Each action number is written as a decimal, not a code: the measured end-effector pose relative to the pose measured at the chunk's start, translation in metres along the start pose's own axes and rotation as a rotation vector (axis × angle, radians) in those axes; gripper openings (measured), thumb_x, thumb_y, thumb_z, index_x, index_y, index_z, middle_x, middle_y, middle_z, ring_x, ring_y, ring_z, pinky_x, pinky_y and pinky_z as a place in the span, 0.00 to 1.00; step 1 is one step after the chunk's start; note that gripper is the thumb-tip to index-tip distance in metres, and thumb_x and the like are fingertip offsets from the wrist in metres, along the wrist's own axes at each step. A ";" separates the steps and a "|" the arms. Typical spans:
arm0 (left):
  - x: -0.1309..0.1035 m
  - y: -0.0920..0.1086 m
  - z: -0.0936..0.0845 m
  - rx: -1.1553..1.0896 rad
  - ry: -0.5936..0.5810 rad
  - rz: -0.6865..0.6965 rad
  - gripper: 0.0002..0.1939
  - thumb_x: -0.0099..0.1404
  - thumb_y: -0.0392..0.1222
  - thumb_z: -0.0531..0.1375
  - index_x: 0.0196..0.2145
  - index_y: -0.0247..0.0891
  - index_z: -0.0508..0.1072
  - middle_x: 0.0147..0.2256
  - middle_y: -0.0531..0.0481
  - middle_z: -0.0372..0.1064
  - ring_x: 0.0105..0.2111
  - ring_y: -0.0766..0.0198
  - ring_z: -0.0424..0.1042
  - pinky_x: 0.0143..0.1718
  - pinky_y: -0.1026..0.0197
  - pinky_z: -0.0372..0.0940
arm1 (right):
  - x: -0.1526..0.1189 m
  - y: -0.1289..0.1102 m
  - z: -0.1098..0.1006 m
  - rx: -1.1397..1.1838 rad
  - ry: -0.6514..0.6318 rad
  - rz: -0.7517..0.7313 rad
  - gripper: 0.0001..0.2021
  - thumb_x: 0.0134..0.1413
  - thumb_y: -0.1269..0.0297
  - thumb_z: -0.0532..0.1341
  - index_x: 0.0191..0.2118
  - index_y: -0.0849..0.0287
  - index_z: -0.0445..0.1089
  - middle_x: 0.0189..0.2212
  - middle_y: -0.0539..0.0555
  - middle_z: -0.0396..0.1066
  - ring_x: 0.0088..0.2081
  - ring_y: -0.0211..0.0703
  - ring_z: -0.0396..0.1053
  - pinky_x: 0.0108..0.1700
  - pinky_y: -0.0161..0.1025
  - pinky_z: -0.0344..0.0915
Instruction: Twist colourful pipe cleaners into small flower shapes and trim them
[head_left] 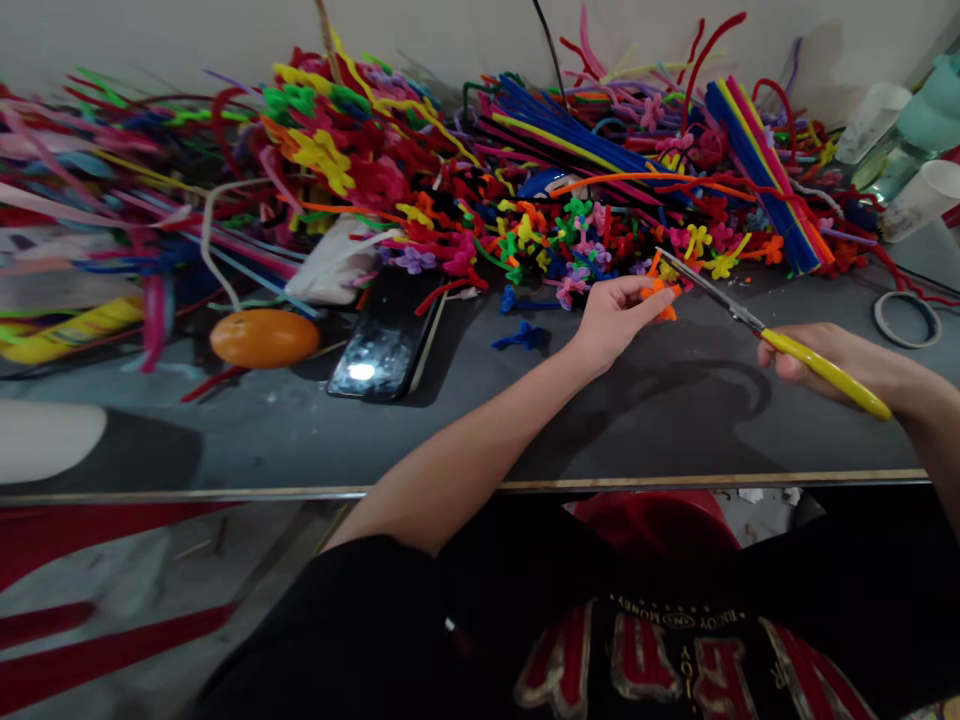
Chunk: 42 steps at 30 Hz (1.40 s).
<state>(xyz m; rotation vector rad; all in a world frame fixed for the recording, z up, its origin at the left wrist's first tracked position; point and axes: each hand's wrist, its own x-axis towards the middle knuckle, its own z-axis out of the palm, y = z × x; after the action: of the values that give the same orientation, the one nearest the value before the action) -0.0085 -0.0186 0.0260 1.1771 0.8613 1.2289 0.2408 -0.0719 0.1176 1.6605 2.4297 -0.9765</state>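
A grey table (637, 440) is extending beneath both my forearms, with a heap of fuzzy coloured stems and flowers (397, 150) lying along its far side. Yellow-handled scissors (817, 368) are slanting leftward from my right hand (844, 345), whose fingers are gripping the handles, though I cannot tell whether the blades are parted. My left hand (611, 318) is pinching an orange fuzzy piece (666, 310) between thumb and fingers at the near edge of the heap, its thin orange stem (655, 263) standing up near the scissor tips, contact being undeterminable
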 end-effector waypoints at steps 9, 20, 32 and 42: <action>-0.002 0.003 -0.001 0.035 -0.040 -0.018 0.12 0.55 0.48 0.72 0.27 0.36 0.81 0.23 0.52 0.74 0.24 0.72 0.71 0.28 0.67 0.67 | -0.002 -0.001 0.003 0.054 -0.156 -0.172 0.38 0.54 0.23 0.38 0.32 0.57 0.61 0.29 0.55 0.64 0.30 0.46 0.62 0.35 0.45 0.60; -0.004 0.009 -0.001 -0.022 -0.063 -0.188 0.07 0.54 0.41 0.72 0.26 0.36 0.81 0.21 0.53 0.70 0.20 0.75 0.64 0.25 0.69 0.62 | 0.000 -0.007 0.002 0.071 -0.174 -0.089 0.42 0.46 0.18 0.35 0.29 0.57 0.60 0.21 0.49 0.57 0.22 0.38 0.55 0.27 0.39 0.51; -0.004 0.009 -0.003 0.017 -0.110 -0.208 0.12 0.52 0.48 0.74 0.25 0.36 0.81 0.22 0.52 0.72 0.20 0.75 0.65 0.25 0.68 0.63 | 0.001 -0.007 0.001 -0.010 -0.150 -0.072 0.39 0.50 0.21 0.36 0.22 0.55 0.55 0.17 0.50 0.58 0.19 0.36 0.55 0.25 0.38 0.51; -0.002 0.006 -0.006 0.006 -0.133 -0.172 0.10 0.55 0.46 0.73 0.27 0.36 0.82 0.22 0.50 0.72 0.22 0.72 0.67 0.27 0.65 0.64 | -0.001 -0.014 -0.001 0.042 -0.210 0.096 0.36 0.52 0.25 0.44 0.19 0.55 0.59 0.14 0.52 0.64 0.16 0.38 0.62 0.25 0.40 0.60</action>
<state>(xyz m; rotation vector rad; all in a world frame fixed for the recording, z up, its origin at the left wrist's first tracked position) -0.0156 -0.0198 0.0299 1.1510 0.8481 0.9982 0.2298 -0.0755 0.1250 1.5809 2.1899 -1.1322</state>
